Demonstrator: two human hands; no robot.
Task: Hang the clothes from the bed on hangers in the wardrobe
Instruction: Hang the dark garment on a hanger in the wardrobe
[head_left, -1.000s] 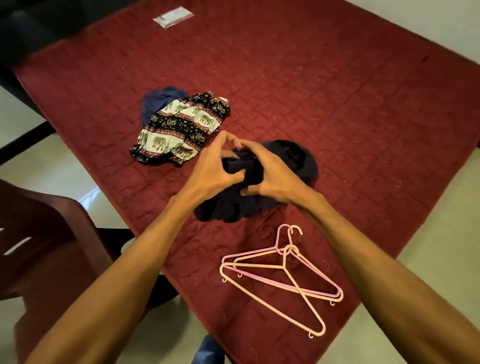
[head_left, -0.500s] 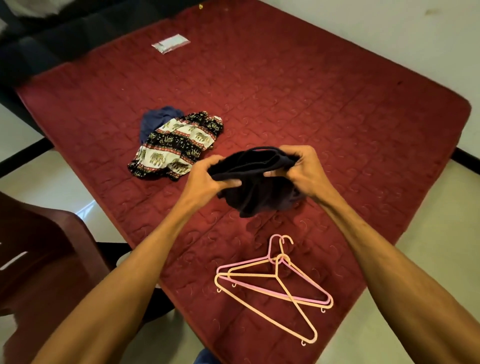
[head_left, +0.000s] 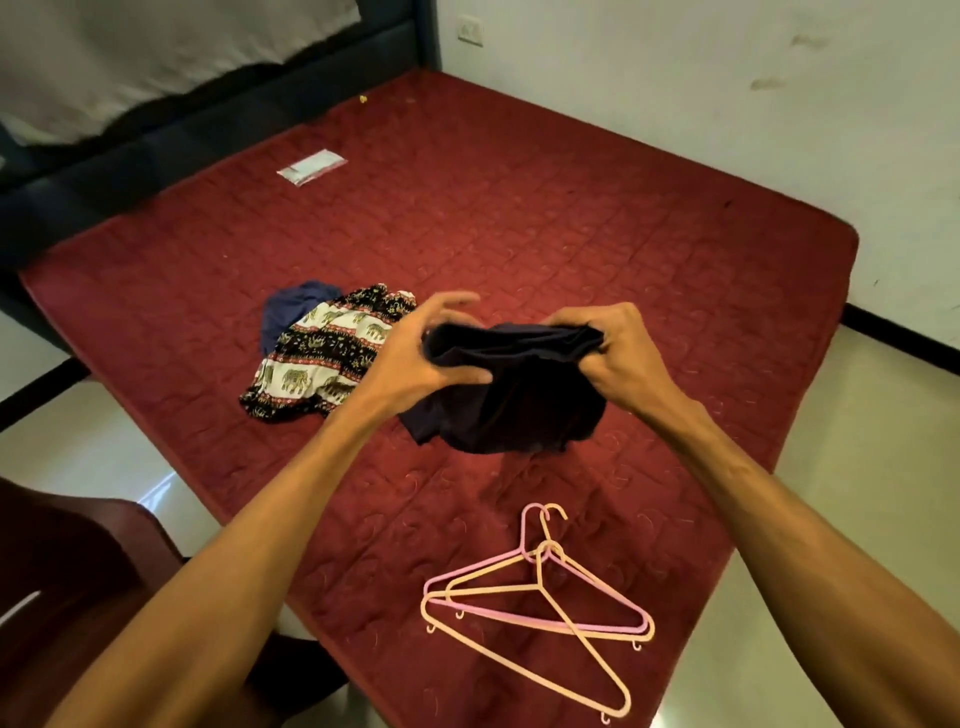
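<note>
A dark navy garment (head_left: 511, 395) hangs bunched above the red mattress (head_left: 597, 234). My left hand (head_left: 415, 353) grips its left edge and my right hand (head_left: 618, 351) grips its right edge, stretching the top between them. An elephant-print garment (head_left: 327, 358) lies on the mattress to the left, partly covering a blue garment (head_left: 296, 306). Closer to me, a pink hanger (head_left: 530, 616) and a peach hanger (head_left: 550, 631) lie overlapped near the mattress edge. No wardrobe is in view.
A dark red chair (head_left: 72, 597) stands at the lower left beside the bed. A small clear packet (head_left: 310, 167) lies far back on the mattress. A dark headboard (head_left: 156, 150) runs along the far left, and a white wall (head_left: 727, 93) borders the right.
Both hands have lifted the dark garment off the mattress and moved apart, spreading its top edge. The camera view has tilted up, showing more of the wall and headboard.
</note>
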